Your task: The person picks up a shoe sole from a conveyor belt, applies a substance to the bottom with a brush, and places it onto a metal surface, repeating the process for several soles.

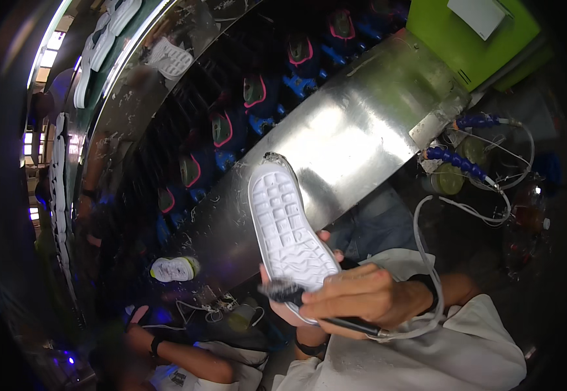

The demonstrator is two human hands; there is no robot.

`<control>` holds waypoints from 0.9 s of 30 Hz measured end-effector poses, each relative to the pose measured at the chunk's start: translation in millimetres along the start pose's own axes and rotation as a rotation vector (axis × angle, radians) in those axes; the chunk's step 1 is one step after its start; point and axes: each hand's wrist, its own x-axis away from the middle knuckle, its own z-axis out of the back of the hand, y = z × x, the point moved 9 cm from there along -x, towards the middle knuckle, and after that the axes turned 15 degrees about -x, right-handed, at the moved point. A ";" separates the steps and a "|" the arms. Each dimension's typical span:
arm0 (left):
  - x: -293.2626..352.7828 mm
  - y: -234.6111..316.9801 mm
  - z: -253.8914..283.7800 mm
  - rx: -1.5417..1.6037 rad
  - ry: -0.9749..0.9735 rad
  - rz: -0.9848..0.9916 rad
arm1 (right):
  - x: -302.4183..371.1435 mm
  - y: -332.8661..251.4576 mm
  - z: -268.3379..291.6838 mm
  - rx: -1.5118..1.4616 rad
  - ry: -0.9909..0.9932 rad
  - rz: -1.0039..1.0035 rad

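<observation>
A white shoe sole (283, 225) with a grid of raised squares lies tilted in front of me, over the metal bench's near edge. My left hand (288, 313) is closed around it from underneath, with fingertips showing along its right side. My right hand (368, 296) grips a dark brush (343, 324) with a slim handle, and a pale hose (420, 333) runs from the handle's end. The dark bristles (278, 290) are at the sole's lower left edge; I cannot tell whether they touch it.
A shiny metal bench (355, 124) runs diagonally, beside a rack of dark shoes with pink trim (255, 90). A white shoe piece (174, 269) lies left. Blue segmented hoses (456, 161) and a green bin (479, 45) stand right. Another person's arm (192, 358) is at lower left.
</observation>
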 end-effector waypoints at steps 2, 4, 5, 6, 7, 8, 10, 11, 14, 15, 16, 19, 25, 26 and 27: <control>-14.3 10.5 2.6 -0.157 0.034 -0.032 | -1.1 -8.2 4.5 -0.172 -0.141 -0.059; -17.9 17.2 -13.0 -0.217 0.155 -0.183 | -9.0 4.2 30.3 -0.186 0.012 -0.163; -26.6 9.5 -18.5 -0.208 0.175 -0.120 | -7.7 2.0 38.1 -0.043 0.070 -0.173; -36.7 2.7 -19.2 -0.199 0.101 -0.024 | 3.2 -3.4 21.8 -0.067 -0.007 -0.188; -45.3 -2.8 -20.5 -0.195 0.020 0.078 | 2.9 -18.7 15.2 -0.005 -0.061 -0.082; -46.3 3.7 -19.6 -0.197 0.034 0.067 | -0.8 -17.0 16.5 -0.126 -0.100 -0.121; -46.9 6.1 -30.6 -0.270 0.000 0.082 | -9.5 -4.4 44.4 -0.381 -0.028 -0.277; -46.6 4.4 -37.1 -0.282 0.075 0.082 | -9.4 -4.5 56.6 -0.100 0.087 -0.245; -43.6 7.7 -45.9 -0.276 -0.056 0.184 | -8.8 -25.4 14.0 -0.049 -0.258 -0.164; -39.6 12.9 -39.0 -0.549 -0.031 0.218 | -9.7 -25.5 13.2 -0.140 -0.328 -0.242; -37.3 12.8 -46.3 -0.386 -0.027 0.193 | -8.4 -23.5 25.7 -0.192 -0.305 -0.184; -36.7 0.9 -51.6 -0.417 0.023 0.206 | -12.6 -63.1 62.4 0.382 -0.175 -0.092; -31.2 8.9 -53.9 -0.113 0.092 0.078 | 1.4 -38.7 -27.5 0.051 0.001 -0.100; -30.3 11.2 -50.5 -0.121 0.059 0.073 | -4.7 -33.4 -20.9 0.033 -0.001 -0.096; -28.9 14.6 -47.3 -0.132 0.026 0.065 | -16.8 -33.5 -16.1 -0.081 -0.107 -0.011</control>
